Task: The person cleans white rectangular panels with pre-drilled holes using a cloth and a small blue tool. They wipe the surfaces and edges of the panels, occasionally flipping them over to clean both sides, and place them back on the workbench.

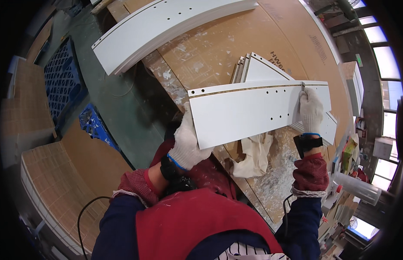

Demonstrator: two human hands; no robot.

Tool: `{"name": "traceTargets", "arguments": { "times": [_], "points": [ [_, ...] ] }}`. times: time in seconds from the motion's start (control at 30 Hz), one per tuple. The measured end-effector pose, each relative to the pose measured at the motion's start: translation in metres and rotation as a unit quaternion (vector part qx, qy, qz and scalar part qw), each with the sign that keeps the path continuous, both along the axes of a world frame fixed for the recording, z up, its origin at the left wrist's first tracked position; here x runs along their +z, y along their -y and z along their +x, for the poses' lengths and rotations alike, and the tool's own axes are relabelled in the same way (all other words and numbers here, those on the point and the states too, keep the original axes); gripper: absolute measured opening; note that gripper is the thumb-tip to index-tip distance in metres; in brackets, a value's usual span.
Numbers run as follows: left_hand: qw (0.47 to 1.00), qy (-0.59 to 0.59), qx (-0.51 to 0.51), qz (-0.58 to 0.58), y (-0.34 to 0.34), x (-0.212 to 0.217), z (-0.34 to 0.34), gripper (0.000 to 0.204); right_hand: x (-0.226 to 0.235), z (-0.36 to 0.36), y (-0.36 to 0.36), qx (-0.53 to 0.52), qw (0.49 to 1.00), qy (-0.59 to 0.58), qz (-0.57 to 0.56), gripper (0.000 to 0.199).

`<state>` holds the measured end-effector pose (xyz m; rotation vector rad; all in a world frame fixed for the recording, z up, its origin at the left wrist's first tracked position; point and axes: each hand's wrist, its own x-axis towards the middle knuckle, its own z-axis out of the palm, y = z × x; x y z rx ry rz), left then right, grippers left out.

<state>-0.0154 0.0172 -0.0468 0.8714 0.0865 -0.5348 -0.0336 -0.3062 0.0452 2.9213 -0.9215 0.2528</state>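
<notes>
A long white board (249, 110) with drilled holes and a groove along its far edge lies tilted across other boards in front of me. My left hand (187, 141), in a white knit glove, is closed round the board's left end. My right hand (312, 110), gloved too, is closed on a small dark flat tool (303, 86) at the groove near the right end. Most of that tool is hidden by the fingers, so its exact kind does not show. Beneath the board, several similar white boards (264, 69) stick out at its far side and lower right.
A stack of white boards (167, 32) lies at the far left of the cardboard-covered table (201, 60). Close to me are a cream cloth (254, 156) and white shavings (281, 182). Blue plastic pallets (65, 82) and brown panels (58, 190) stand at left. A clear cylinder (356, 188) is at right.
</notes>
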Motion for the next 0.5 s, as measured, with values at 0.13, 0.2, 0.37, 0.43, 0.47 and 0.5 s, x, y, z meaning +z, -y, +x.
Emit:
{"name": "traceTargets", "arguments": {
  "times": [0.13,0.2,0.37,0.43,0.47,0.5],
  "points": [
    [0.999,-0.038,0.007,0.030,0.000,-0.007,0.001,0.055,-0.009,0.033,-0.098,0.215,0.974,0.039,0.066,0.014],
    [0.980,0.126,0.015,0.152,-0.006,0.006,0.003,0.060,-0.012,0.042,-0.160,0.367,0.927,0.065,0.048,0.010],
    [0.794,0.464,-0.032,0.391,-0.020,-0.004,0.008,0.055,0.014,0.046,-0.263,0.504,0.831,-0.133,0.193,0.010],
    [0.845,0.406,-0.019,0.347,-0.013,0.002,0.007,0.052,0.002,0.041,-0.249,0.509,0.815,-0.027,0.275,0.017],
    [0.869,0.375,-0.010,0.323,-0.010,0.005,0.007,0.051,-0.004,0.039,-0.229,0.479,0.844,0.057,0.234,0.014],
    [0.878,0.354,0.001,0.321,-0.012,0.005,0.005,0.052,-0.002,0.044,-0.207,0.430,0.869,0.091,0.226,0.013]
  ]
}}
